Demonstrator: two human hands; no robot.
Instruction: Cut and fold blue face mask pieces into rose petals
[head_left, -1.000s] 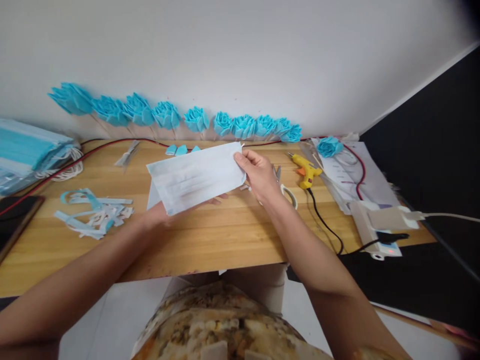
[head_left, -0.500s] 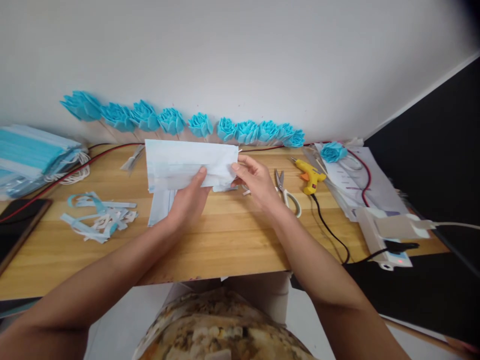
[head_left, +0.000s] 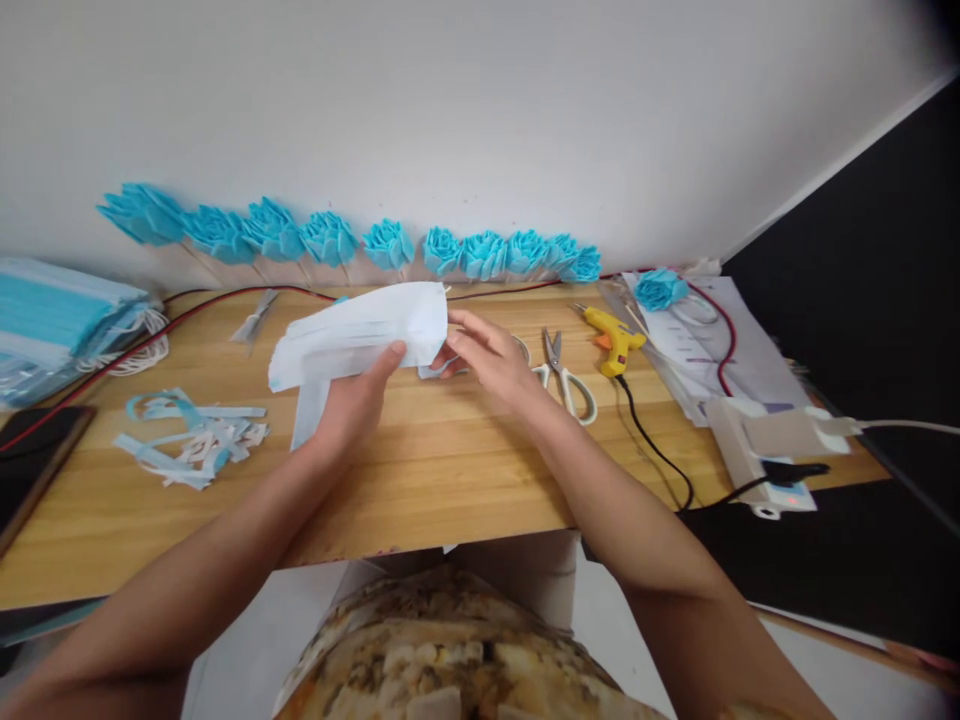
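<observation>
A pale face mask [head_left: 360, 320], creased lengthwise and bowed, is held above the wooden table. My left hand [head_left: 360, 400] grips its lower edge, thumb on the near face and the other fingers hidden behind. At the mask's right end, my right hand [head_left: 487, 355] has its thumb and fingers curled against the edge; their exact contact is partly hidden. Beneath the mask, more pale blue mask material [head_left: 310, 410] lies on the table. Scissors [head_left: 559, 375] with white handles rest open to the right of my right hand.
Several blue flowers [head_left: 388, 245] line the wall. On the left are stacked masks [head_left: 64, 320], cut strips [head_left: 199, 435] and a phone [head_left: 41, 450]. To the right are a yellow glue gun [head_left: 615, 340], papers [head_left: 750, 350], another blue flower [head_left: 660, 290] and a power strip [head_left: 742, 460].
The mask has gone from nearly flat to bowed, its left end lower. My right hand has shifted slightly left along with it, and the whole view has moved a little.
</observation>
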